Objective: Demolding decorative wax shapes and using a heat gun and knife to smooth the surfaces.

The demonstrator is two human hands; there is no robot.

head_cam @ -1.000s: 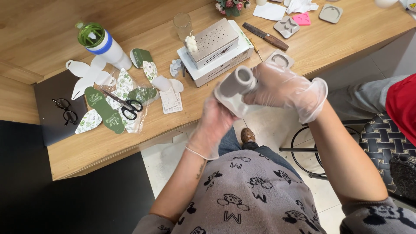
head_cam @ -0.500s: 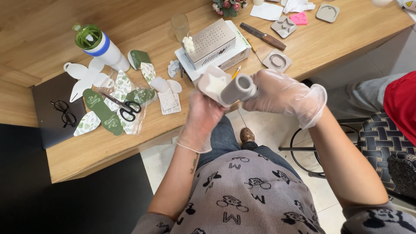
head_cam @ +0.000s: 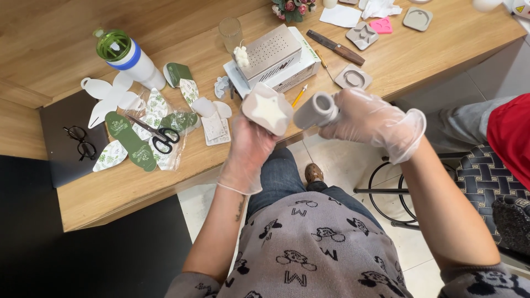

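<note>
— Both gloved, aren't they? What are the hands doing?

— Yes, thin clear gloves. Her left hand (head_cam: 251,146) is closed around a grey mould with a star-shaped hollow (head_cam: 268,110), and the right hand (head_cam: 372,121) is wrapped round a grey cylindrical mould (head_cam: 316,110). The two pieces sit just beside each other at mid-frame, over the lap and just off the near edge of the wooden surface (head_cam: 419,52).

— Why hold them like that?

— My guess: the star mould is turned face-up toward the camera so its filling can be seen, and the cylinder lies on its side, open end toward the star, as if the two were being compared or paired.

— How does the star one look?

— Soft grey block with rounded corners, the star cavity filled with something pale cream and matte. The cylinder is the same grey, hollow at the end.

— And around them?

— Upper centre, a perforated metal box (head_cam: 270,52) on a white base. To the left, black scissors (head_cam: 160,138) among leaf-printed paper tags (head_cam: 132,143), a green-lidded bottle (head_cam: 124,52), and glasses (head_cam: 80,140) at far left. More grey moulds (head_cam: 353,77) lie at upper right.
</note>
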